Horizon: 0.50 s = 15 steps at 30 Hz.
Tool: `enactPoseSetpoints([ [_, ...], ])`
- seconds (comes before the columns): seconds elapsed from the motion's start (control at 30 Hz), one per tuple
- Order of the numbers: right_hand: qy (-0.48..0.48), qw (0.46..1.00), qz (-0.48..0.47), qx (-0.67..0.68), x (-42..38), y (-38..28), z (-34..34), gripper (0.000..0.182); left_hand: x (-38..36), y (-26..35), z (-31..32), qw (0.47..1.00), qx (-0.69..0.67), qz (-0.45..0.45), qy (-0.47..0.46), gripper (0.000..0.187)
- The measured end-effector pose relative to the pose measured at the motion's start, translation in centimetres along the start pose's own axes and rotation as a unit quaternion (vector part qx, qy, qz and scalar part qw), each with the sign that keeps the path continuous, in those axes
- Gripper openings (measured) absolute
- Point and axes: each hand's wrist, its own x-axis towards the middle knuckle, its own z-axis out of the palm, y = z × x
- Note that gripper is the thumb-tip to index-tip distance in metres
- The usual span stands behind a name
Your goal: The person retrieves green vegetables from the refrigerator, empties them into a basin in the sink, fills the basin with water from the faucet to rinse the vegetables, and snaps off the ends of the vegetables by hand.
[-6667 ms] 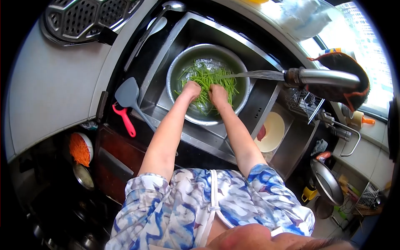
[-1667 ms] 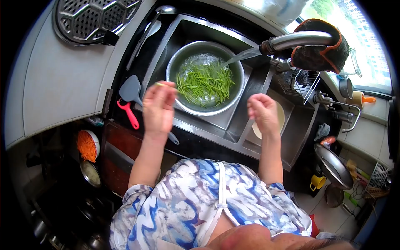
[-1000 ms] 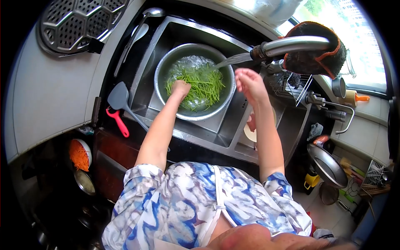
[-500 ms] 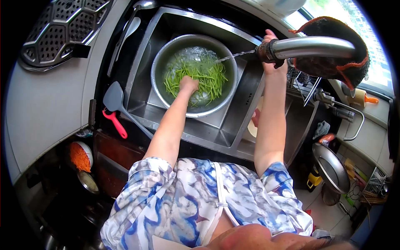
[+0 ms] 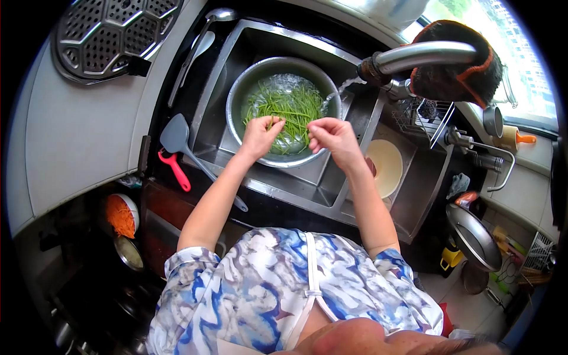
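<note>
A round metal basin [image 5: 238, 83] stands in the left sink bowl, with water and a heap of thin green vegetable stems [image 5: 290, 105] inside. My left hand [image 5: 259, 135] is over the basin's near side, its fingers pinched on some stems at the heap's edge. Just right of it, my right hand [image 5: 336, 141] has thumb and fingertips pressed together above the near right rim; I cannot tell what is between them. From the faucet [image 5: 423, 54], water runs into the basin's right side.
A cream bowl [image 5: 387, 171] sits in the right sink bowl. Left of the sink lie a grey spatula [image 5: 175, 135], a red-handled peeler [image 5: 176, 171] and a ladle [image 5: 220, 15]. A wire rack [image 5: 423, 121] is behind the right bowl. Shredded orange food [image 5: 120, 218] fills a bowl at lower left.
My right hand has come from the faucet down to the basin. My left hand has lifted out of the heap toward the near rim. The stream looks thicker.
</note>
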Motion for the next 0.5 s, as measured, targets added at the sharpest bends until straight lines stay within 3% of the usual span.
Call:
enactPoseSetpoints([
  [0.07,-0.019,0.999,-0.015,-0.049,-0.8,-0.4,1.6,0.014,-1.9,1.5,-0.1,0.985,0.063,0.155,0.038,0.015],
  [0.33,-0.041,0.993,0.016,-0.114,-2.4,-1.0,3.5,0.012,-6.3,5.5,-0.8,0.93,0.23,0.286,-0.007,0.021],
  [0.5,-0.043,0.988,0.017,-0.144,-3.4,-2.1,4.1,0.012,-7.4,5.7,-0.6,0.904,0.322,0.282,0.008,0.013],
])
